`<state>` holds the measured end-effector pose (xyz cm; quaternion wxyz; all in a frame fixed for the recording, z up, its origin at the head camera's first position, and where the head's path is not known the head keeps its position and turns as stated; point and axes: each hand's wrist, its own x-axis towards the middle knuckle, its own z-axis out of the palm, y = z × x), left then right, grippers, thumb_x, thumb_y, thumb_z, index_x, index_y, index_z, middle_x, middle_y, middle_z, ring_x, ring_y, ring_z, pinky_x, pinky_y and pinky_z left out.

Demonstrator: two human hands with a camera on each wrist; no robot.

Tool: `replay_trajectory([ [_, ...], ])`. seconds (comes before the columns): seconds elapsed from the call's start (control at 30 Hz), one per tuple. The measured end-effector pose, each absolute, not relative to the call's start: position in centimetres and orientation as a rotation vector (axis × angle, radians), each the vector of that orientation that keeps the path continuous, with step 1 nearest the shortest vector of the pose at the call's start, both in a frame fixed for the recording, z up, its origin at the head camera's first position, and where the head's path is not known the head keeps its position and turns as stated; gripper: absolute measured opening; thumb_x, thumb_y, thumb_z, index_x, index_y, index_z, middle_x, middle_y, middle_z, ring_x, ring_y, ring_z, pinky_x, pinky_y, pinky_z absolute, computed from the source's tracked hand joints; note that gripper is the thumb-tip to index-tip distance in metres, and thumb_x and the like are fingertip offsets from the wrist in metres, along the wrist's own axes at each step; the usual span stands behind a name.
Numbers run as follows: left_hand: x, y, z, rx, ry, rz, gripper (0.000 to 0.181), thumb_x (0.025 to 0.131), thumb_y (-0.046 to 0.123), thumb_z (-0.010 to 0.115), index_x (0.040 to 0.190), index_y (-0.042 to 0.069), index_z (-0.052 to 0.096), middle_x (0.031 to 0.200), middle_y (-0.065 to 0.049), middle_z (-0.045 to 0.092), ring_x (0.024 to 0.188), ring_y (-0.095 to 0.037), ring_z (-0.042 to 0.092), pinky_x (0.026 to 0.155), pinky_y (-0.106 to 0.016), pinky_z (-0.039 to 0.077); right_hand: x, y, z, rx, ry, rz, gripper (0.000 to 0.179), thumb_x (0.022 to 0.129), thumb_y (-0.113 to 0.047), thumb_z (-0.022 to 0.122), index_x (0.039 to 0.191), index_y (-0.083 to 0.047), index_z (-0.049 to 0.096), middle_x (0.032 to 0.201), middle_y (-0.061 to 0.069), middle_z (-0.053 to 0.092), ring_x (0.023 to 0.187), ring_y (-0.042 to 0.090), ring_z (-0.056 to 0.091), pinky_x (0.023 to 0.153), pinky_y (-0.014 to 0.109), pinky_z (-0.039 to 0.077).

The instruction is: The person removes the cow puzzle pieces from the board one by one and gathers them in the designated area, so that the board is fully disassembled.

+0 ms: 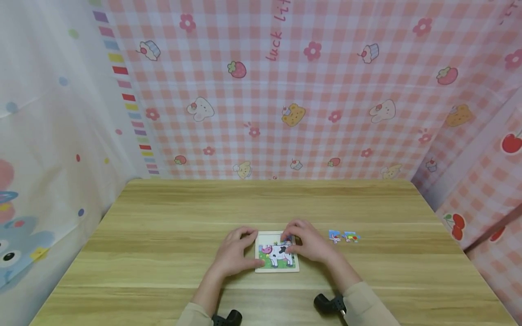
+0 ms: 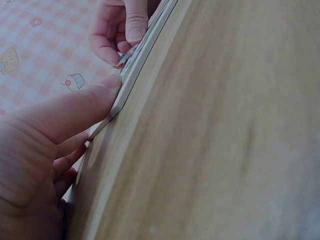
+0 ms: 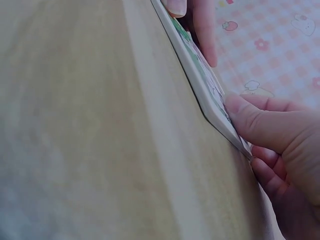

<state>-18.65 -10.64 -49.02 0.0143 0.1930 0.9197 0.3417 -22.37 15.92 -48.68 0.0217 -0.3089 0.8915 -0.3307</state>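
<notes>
Head view: puzzle tray (image 1: 281, 271) between both hands, two loose pieces (image 1: 351, 237) outside it.

Head: shallow light-wood tray, flat on the wooden table (image 1: 163, 258). Inside: cow puzzle (image 1: 274, 257), partly assembled; pale tray floor shows along the upper left. Left hand (image 1: 234, 256) clamped on the tray's left side, thumb near the lower corner, fingers by the upper one. Right hand (image 1: 306, 242) bent over the upper right part, thumb on the picture; can't tell whether it pinches a piece. Loose pieces lie side by side on the table, right of that hand. Room: pink checked cloth (image 1: 253, 90) behind, white dotted cloth (image 1: 45, 113) at left. Beige sleeves (image 1: 369, 305), black wrist mounts (image 1: 328, 303). Cow's head points left, legs toward the wearer; body's long axis runs left-right.

Left wrist: thumb presses the tray corner from above, other fingers curled beyond the side edge, tray between them. Right-hand fingers bent close to the picture farther along. Checked cloth beyond.

Right wrist: tray seen nearly edge-on, running diagonally. Right thumb on its top face, a fingertip at the corner; piece contact hidden. Left thumb on the far end.
</notes>
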Motion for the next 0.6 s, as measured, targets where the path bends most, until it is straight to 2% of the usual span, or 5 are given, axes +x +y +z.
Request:
replay_trajectory([
  [0.1,-18.65,-10.65,-49.06,0.595,2.866,1.056,0.087,0.074,0.046,0.084,0.144,0.006,0.051,0.143,-0.009,0.046,0.135,-0.032,0.036,0.111,-0.054,0.028,-22.34,15.94,-48.85,-0.952,2.759,-1.054,0.025,0.082,-0.020,0.081,0.102,-0.024,0.068,0.116,-0.004,0.058,0.113,0.023,0.049,0.099,0.048,0.040],
  [0.33,-18.62,-10.64,-48.91,0.574,2.853,1.062,0.087,0.075,0.046,0.084,0.144,0.006,0.051,0.144,-0.010,0.046,0.136,-0.033,0.035,0.111,-0.055,0.028,-22.16,15.93,-49.13,-0.870,2.782,-1.089,0.042,0.084,-0.017,0.080,0.123,-0.016,0.064,0.117,-0.002,0.060,0.104,0.018,0.053,0.093,0.042,0.047],
  [0.6,-18.60,-10.69,-48.92,0.591,2.860,1.049,0.086,0.075,0.045,0.083,0.144,0.006,0.051,0.143,-0.009,0.046,0.135,-0.032,0.036,0.111,-0.054,0.027,-22.11,15.95,-49.15,-0.792,2.769,-1.207,0.028,0.088,-0.011,0.075,0.114,-0.016,0.069,0.104,-0.005,0.060,0.093,0.014,0.054,0.083,0.034,0.049],
])
